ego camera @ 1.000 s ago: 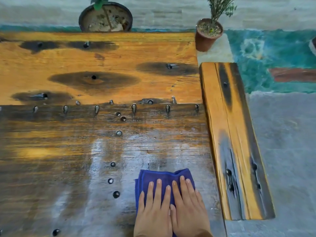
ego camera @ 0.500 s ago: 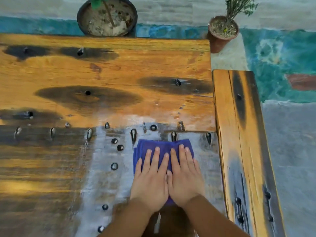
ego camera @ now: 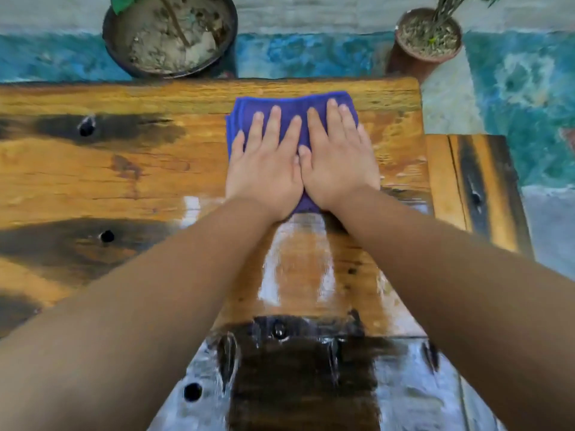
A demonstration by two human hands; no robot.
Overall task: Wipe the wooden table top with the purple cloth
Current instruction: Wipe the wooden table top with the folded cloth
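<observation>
Here, both hands lie flat with straight fingers, side by side and touching at the thumbs, pressing down on the folded purple cloth (ego camera: 294, 108). The left hand (ego camera: 264, 164) covers the cloth's left half, and the right hand (ego camera: 337, 160) covers its right half. The cloth lies under the palms, its far edge showing past the fingertips, close to the far edge of the glossy, dark-streaked wooden table top (ego camera: 124, 169). Its long axis runs left to right, parallel with that edge. A shiny wet streak (ego camera: 295, 265) runs back from the cloth between the forearms.
</observation>
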